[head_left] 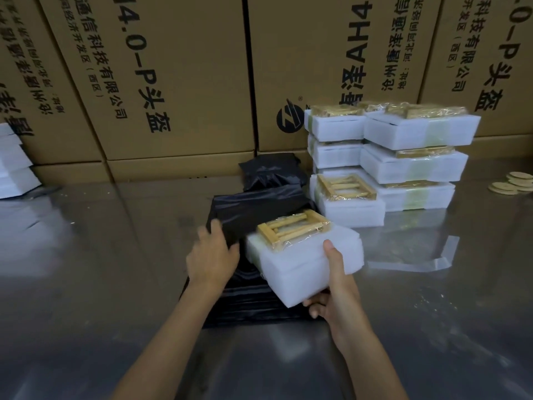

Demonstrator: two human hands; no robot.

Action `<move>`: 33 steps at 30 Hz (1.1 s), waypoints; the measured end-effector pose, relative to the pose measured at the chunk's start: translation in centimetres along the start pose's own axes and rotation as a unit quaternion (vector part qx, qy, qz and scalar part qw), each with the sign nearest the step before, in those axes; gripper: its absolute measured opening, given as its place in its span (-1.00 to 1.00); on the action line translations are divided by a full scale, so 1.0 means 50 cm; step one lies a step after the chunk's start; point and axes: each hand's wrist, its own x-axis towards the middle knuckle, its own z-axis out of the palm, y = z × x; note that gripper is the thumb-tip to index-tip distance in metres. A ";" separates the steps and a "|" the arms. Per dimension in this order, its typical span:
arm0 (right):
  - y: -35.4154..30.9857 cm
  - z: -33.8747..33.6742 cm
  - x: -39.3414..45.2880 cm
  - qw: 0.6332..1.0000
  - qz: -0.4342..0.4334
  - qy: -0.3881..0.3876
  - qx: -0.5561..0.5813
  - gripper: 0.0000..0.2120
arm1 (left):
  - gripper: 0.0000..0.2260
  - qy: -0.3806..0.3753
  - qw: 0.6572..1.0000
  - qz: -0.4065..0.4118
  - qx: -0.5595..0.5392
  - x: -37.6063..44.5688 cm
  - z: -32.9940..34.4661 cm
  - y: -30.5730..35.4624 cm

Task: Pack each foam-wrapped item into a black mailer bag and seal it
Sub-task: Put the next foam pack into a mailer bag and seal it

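My right hand (336, 287) grips a foam-wrapped item (300, 261), a white foam block with a small wooden rack under clear film on top. It is held above the flat black mailer bags (245, 301) lying on the steel table. My left hand (212, 254) grips the upper edge of the top black bag (259, 206), just left of the item. A filled black mailer (271, 171) sits behind, against the cartons.
A stack of several foam-wrapped items (403, 157) stands at the right rear. Tall cardboard cartons (178, 82) wall off the back. Loose clear film (427, 255) lies right of my hands, round wooden discs (513, 183) at far right, white foam sheets (14, 163) at far left.
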 end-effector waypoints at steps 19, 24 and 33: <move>-0.005 0.169 0.007 0.999 0.006 -0.009 0.050 -0.31 | -0.89 -0.183 0.909 -0.086 -0.364 -0.014 0.000 -0.045; 0.018 0.131 0.009 0.983 0.018 0.002 -0.185 -0.19 | -0.82 -0.158 0.924 -0.112 -0.330 -0.019 -0.007 -0.051; 0.030 0.125 0.009 0.941 -0.023 0.035 -0.336 -0.12 | -0.75 0.080 0.981 0.089 -0.154 0.033 -0.076 0.074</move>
